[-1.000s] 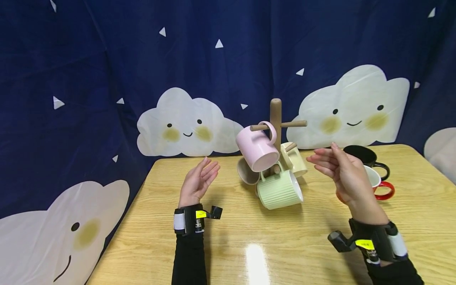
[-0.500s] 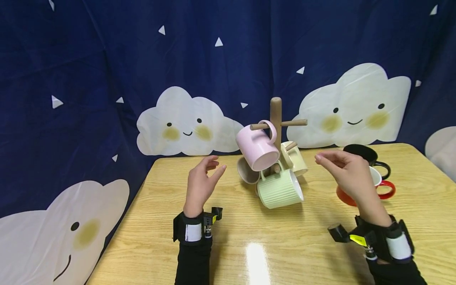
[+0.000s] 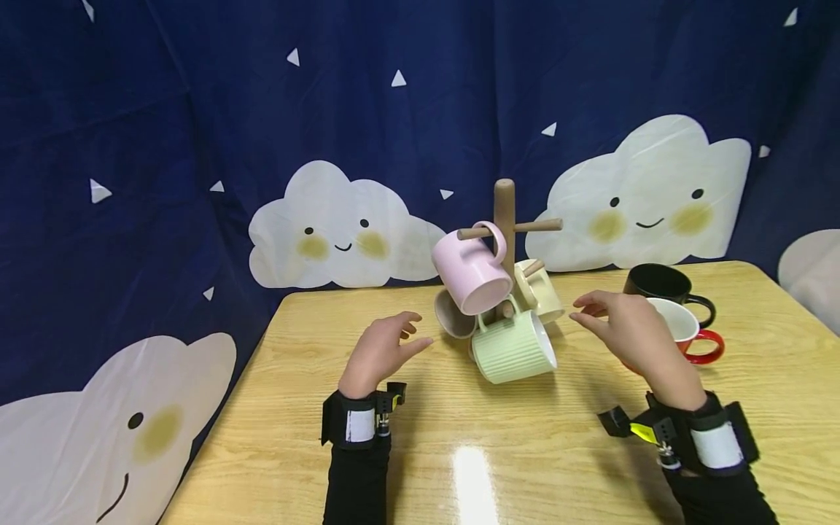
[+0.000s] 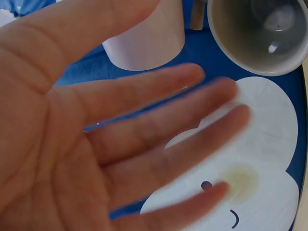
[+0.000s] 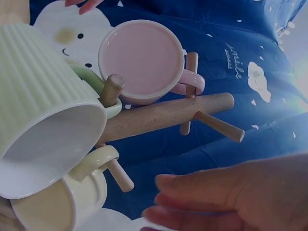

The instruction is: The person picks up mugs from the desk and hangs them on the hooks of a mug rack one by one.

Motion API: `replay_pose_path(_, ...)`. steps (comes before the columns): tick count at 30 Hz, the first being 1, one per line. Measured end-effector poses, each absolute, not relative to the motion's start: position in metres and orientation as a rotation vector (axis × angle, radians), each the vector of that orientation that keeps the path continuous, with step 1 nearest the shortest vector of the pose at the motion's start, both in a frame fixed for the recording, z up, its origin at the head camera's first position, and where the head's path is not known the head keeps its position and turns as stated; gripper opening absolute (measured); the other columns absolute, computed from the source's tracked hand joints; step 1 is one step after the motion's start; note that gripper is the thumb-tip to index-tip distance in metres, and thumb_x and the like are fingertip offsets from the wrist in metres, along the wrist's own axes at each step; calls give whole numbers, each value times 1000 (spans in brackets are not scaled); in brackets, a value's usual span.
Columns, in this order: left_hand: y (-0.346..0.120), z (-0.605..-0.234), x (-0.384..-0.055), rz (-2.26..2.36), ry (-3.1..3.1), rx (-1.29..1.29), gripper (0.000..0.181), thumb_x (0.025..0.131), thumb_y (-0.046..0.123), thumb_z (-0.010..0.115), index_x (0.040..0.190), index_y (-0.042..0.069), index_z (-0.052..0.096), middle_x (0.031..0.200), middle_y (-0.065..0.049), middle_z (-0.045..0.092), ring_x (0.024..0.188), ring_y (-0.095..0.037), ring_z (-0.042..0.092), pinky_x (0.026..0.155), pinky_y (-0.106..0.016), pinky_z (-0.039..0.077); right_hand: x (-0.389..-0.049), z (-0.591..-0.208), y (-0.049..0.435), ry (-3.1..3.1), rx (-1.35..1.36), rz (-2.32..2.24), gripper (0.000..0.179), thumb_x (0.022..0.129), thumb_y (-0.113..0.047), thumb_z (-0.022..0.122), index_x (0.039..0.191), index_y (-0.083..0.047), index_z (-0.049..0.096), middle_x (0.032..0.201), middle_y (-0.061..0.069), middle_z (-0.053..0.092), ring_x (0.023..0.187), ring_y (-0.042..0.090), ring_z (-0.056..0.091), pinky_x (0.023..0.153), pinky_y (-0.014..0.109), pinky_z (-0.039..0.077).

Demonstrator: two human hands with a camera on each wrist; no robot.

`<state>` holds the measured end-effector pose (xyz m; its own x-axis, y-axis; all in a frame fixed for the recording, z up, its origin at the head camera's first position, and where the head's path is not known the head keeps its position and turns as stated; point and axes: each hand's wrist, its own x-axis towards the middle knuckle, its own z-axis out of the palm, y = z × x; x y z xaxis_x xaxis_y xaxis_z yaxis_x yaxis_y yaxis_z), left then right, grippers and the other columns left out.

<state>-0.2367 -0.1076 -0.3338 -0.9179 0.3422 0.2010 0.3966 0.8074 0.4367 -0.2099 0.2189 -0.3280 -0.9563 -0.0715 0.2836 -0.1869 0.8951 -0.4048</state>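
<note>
The left hand (image 3: 380, 354) hovers over the wooden table (image 3: 420, 452), its fingers loosely spread and holding nothing. The right hand (image 3: 630, 332) hovers the same way, fingers relaxed and a little apart, also without anything in them. Between the fingertips of both hands hangs the green ribbed mug (image 3: 513, 348) on the wooden mug tree (image 3: 505, 219), near to each hand but not touched. Above it hangs the pink mug (image 3: 469, 270); a cream mug (image 3: 541, 290) hangs beyond the right fingertips. Behind the right hand stand the red mug (image 3: 685, 332) and, farther, the black mug (image 3: 663, 283).
</note>
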Motion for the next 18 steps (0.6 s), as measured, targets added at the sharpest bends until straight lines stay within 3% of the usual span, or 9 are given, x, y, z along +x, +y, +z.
replay_pose_path(7, -106, -336, -237, -786, -2635, -594, 32, 86, 28, 64, 110, 7, 64, 89, -7, 71, 84, -22, 67, 76, -37, 52, -219, -309, 216, -2393, 101, 780, 25, 87, -17, 64, 102, 2, 67, 98, 24, 67, 90, 42, 60, 76, 52, 45)
replay_pose_path(9, -105, -336, -237, -788, -2589, -594, 29, 86, 27, 64, 106, 7, 66, 87, -6, 72, 82, -21, 68, 75, -36, 52, -231, -290, 214, -2312, 105, 825, 26, 87, -18, 64, 105, 1, 67, 103, 23, 66, 92, 41, 61, 76, 45, 47)
replay_pose_path(12, -104, -335, -238, -793, -2556, -588, 27, 86, 27, 64, 104, 7, 67, 84, -5, 72, 80, -20, 68, 74, -36, 52, -256, -256, 213, -2334, 230, 997, 34, 88, -25, 63, 114, -4, 64, 114, 18, 63, 102, 33, 61, 86, 38, 49)
replay_pose_path(15, -104, -333, -239, -801, -2563, -580, 26, 86, 27, 64, 103, 8, 67, 84, -5, 72, 80, -20, 68, 74, -37, 52, -284, -225, 214, -2520, 441, 1259, 46, 89, -32, 60, 127, -7, 55, 129, 13, 55, 116, 23, 55, 101, 39, 40)
replay_pose_path(18, -103, -334, -239, -806, -2588, -579, 26, 86, 27, 64, 104, 8, 67, 84, -5, 72, 81, -20, 68, 74, -36, 52, -309, -208, 214, -2679, 643, 1424, 51, 89, -30, 61, 133, -9, 48, 135, 8, 52, 122, 18, 49, 107, 49, 30)
